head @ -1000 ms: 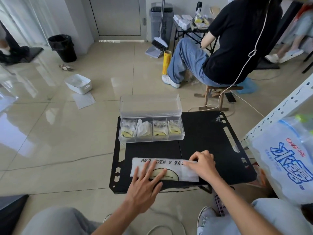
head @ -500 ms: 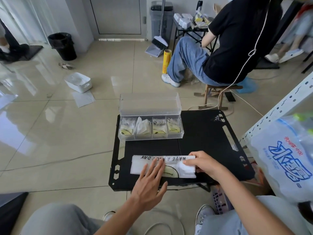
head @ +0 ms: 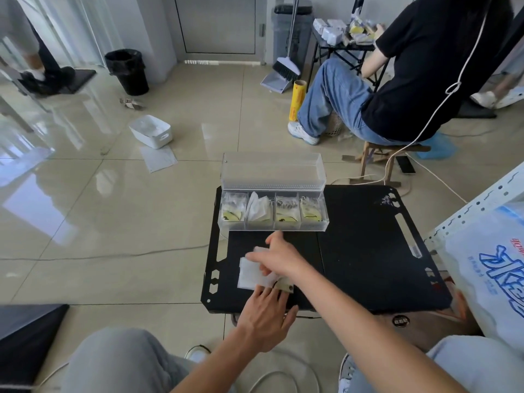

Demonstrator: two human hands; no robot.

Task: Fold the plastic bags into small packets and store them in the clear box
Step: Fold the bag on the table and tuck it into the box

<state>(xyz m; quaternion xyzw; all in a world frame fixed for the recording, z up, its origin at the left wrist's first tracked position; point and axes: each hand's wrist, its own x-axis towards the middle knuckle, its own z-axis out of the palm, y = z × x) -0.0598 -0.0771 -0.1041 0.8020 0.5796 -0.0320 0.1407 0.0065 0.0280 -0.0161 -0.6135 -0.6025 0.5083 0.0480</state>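
Hands: left (head: 266,313) pins plastic bag (head: 249,272), right (head: 279,258) folds it.

Both arms are bare, with no sleeves showing down to the left hand (head: 265,316) and the right hand (head: 279,258). There are no rings, and the fingers (head: 262,292) have short, plain nails. The person wears light grey trousers (head: 113,361) on the left leg, paler bluish-grey on the right, and a white shoe with a dark edge (head: 197,354).
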